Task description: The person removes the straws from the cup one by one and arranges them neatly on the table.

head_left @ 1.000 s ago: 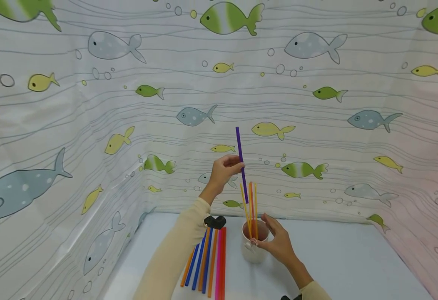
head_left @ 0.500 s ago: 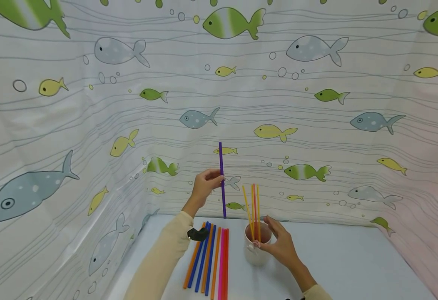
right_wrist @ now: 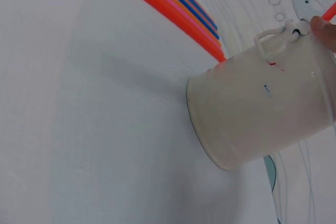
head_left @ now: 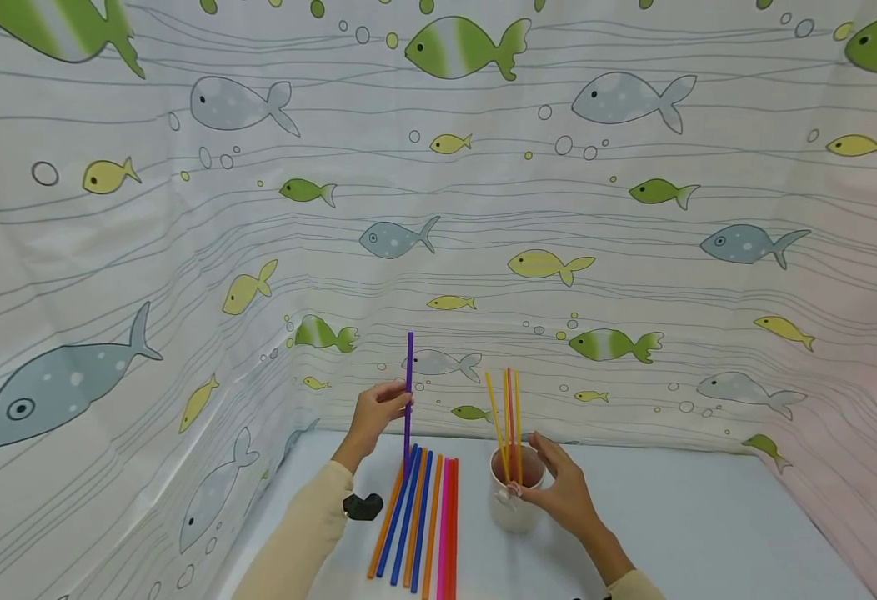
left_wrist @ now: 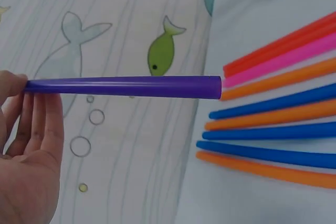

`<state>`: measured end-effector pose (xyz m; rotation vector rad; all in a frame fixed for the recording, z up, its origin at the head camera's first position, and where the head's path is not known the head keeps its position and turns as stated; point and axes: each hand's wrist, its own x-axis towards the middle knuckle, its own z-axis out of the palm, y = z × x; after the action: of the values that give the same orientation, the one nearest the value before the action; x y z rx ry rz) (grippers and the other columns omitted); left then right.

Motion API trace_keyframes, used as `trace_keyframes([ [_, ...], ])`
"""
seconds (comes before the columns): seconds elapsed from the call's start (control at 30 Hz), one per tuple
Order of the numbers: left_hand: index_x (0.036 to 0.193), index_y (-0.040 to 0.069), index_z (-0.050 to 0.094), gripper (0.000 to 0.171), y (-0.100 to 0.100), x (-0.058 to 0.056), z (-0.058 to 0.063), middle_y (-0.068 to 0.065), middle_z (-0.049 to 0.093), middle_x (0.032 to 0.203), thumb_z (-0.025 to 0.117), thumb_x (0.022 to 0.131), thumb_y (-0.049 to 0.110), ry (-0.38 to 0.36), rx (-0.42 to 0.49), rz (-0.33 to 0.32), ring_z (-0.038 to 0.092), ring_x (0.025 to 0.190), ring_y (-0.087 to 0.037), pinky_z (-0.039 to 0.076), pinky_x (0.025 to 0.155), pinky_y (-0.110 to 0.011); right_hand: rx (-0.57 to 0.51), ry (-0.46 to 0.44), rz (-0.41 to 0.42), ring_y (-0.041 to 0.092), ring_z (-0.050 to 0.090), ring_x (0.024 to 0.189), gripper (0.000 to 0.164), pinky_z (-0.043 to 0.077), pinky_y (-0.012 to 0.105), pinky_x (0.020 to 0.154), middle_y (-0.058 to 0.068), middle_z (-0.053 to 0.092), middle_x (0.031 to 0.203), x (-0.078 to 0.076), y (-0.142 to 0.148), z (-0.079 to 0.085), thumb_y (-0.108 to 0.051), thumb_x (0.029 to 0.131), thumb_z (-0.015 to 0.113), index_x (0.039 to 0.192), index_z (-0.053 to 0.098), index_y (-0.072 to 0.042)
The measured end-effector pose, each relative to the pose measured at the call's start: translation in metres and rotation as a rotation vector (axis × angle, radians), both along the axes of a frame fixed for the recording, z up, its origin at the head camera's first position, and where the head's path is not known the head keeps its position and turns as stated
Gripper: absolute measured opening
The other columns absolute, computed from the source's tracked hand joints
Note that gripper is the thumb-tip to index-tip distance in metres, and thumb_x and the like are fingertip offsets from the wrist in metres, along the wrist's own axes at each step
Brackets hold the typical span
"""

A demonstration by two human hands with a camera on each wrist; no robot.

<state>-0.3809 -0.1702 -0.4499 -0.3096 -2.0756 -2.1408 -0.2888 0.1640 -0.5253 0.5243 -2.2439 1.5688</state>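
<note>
From where I stand, the two hands are well apart, each busy with its own thing. The left hand [head_left: 378, 414] pinches a purple straw [left_wrist: 126, 87] between thumb and fingers, a little above its middle, so I'd say the lower half is left free to swing and aim. The straw is nearly upright, its lower end by the far ends of the loose row; whether they touch I can't tell.

That row lies toward the left edge of the tabletop [head_left: 671, 533], far ends near the back edge: blue straws [left_wrist: 273, 132], orange straws [left_wrist: 283, 81], a pink straw [left_wrist: 283, 62] and red straws [left_wrist: 278, 45]. They lie side by side, slightly fanned, probably so that each can be picked up singly.

Right of the row, near the back edge, a white cup [head_left: 515, 512] stands upright. The right hand [head_left: 563, 492] grips it around the rim, thumb on the near side, presumably to steady it. Yellow straws [head_left: 518, 421] and a reddish one stand inside, one leaning left, seemingly because the mouth is wide for so few.
</note>
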Motion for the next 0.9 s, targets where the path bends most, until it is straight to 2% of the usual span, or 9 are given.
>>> trace_keyframes([
  [0.13,0.116,-0.006,0.064,0.028,-0.016,0.008,-0.023,-0.025,0.065,0.109,0.068,0.091,0.008,-0.048,-0.069,0.061,0.068,0.095,-0.031,0.057,0.081,-0.033,0.008,-0.002,-0.004,0.039,0.047,0.129,0.093,0.037,0.04,0.103,0.02,0.053,0.136,0.014,-0.005,0.018,0.0,0.065,0.089,0.144,0.04,0.005],
  [0.17,0.116,-0.006,0.064,0.028,-0.019,0.01,-0.028,-0.024,0.066,0.108,0.068,0.091,0.008,-0.059,-0.088,0.075,0.068,0.095,-0.031,0.057,0.081,-0.034,0.013,-0.004,-0.005,0.038,0.047,0.129,0.093,0.037,0.039,0.103,0.019,0.053,0.136,0.014,-0.005,0.018,-0.001,0.065,0.089,0.144,0.04,0.005],
  [0.23,0.116,-0.006,0.064,0.029,-0.025,0.015,-0.038,-0.021,0.067,0.106,0.068,0.091,0.009,-0.084,-0.123,0.093,0.068,0.095,-0.03,0.057,0.082,-0.035,0.021,0.002,-0.002,0.039,0.047,0.129,0.092,0.037,0.04,0.103,0.02,0.052,0.136,0.013,-0.005,0.016,-0.001,0.065,0.089,0.143,0.04,0.007],
  [0.33,0.116,-0.005,0.064,0.029,-0.034,0.02,-0.052,-0.018,0.068,0.105,0.068,0.092,0.01,-0.117,-0.178,0.12,0.068,0.095,-0.028,0.057,0.082,-0.036,0.019,0.013,-0.002,0.038,0.046,0.13,0.093,0.037,0.039,0.103,0.022,0.052,0.137,0.005,-0.002,0.004,-0.002,0.065,0.089,0.144,0.04,0.006],
  [0.5,0.114,-0.006,0.065,0.029,-0.044,0.024,-0.072,-0.016,0.069,0.102,0.069,0.091,0.011,-0.162,-0.238,0.145,0.068,0.093,-0.027,0.058,0.08,-0.036,0.019,0.008,-0.011,0.029,0.046,0.132,0.096,0.036,0.032,0.104,0.018,0.051,0.139,-0.008,0.002,-0.013,-0.011,0.065,0.091,0.146,0.041,-0.002],
  [0.67,0.111,-0.006,0.066,0.027,-0.05,0.03,-0.088,-0.013,0.07,0.097,0.07,0.09,0.01,-0.206,-0.284,0.169,0.068,0.088,-0.023,0.059,0.077,-0.036,0.005,0.003,-0.001,0.024,0.046,0.132,0.096,0.036,0.026,0.104,0.016,0.051,0.14,-0.009,0.003,-0.014,-0.017,0.065,0.091,0.147,0.041,-0.006],
  [0.9,0.109,-0.006,0.068,0.025,-0.054,0.034,-0.103,-0.01,0.07,0.094,0.071,0.089,0.01,-0.24,-0.326,0.165,0.068,0.084,-0.02,0.059,0.075,-0.035,0.016,0.007,-0.009,0.025,0.047,0.132,0.097,0.037,0.03,0.103,0.012,0.053,0.139,-0.008,0.003,-0.011,-0.016,0.065,0.092,0.147,0.041,-0.005],
])
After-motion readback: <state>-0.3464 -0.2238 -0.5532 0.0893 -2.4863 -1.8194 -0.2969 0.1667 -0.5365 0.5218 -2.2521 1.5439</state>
